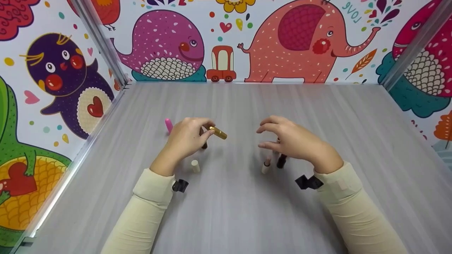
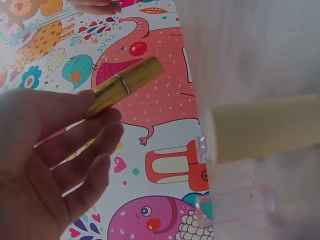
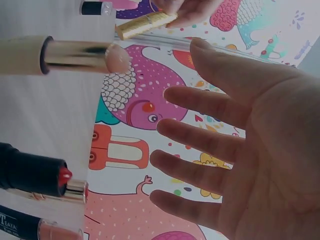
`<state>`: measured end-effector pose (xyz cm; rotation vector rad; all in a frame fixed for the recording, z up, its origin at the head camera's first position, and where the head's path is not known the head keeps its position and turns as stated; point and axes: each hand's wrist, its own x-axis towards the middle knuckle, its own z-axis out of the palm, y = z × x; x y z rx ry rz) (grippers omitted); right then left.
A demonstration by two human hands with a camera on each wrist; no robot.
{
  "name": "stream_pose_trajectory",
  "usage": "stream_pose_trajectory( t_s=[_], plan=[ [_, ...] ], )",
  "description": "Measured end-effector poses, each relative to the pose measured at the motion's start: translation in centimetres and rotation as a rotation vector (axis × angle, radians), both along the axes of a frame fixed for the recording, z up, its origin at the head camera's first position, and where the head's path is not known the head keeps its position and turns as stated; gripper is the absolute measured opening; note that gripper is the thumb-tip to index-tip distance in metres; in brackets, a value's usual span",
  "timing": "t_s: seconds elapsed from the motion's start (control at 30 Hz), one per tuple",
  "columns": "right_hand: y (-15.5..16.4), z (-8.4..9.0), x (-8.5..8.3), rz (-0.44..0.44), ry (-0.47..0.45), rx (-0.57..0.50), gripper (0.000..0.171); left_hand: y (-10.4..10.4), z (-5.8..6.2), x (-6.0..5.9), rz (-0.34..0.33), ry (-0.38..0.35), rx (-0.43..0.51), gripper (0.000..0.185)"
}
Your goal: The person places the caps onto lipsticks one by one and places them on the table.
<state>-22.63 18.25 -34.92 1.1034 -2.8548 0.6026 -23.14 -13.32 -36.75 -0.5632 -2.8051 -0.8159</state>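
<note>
My left hand pinches a gold lipstick tube by one end between thumb and fingers, above the table. A thin band rings the tube's middle in the left wrist view. My right hand hovers with its fingers spread and holds nothing. Below it stand an uncapped cream lipstick with a nude tip and a black lipstick with a red tip. A gold-topped lipstick shows partly behind the black one. Near my left wrist stands a cream cap.
Beyond my left hand a bright pink tube stands on the grey table. A dark piece shows under that hand. In the right wrist view a black tube with white lettering stands at the side. Printed cartoon panels wall the table.
</note>
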Motion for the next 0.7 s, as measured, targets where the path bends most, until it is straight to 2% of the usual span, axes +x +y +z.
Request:
stream_pose_trajectory(
  t_s=[0.2,0.47,0.7],
  plan=[
    [0.3,0.4,0.0,-0.028,-0.033,-0.021,0.037,-0.8,-0.3,-0.5,0.085,0.015,0.019,0.018],
    [0.4,0.5,0.0,-0.032,-0.019,-0.013,0.037,-2.2,-0.8,-1.3,0.208,0.067,0.027,0.018],
    [0.7,0.3,-0.2,-0.04,-0.004,-0.021,0.036,-3.9,-1.0,-2.1,0.283,0.02,-0.007,0.02]
  ],
)
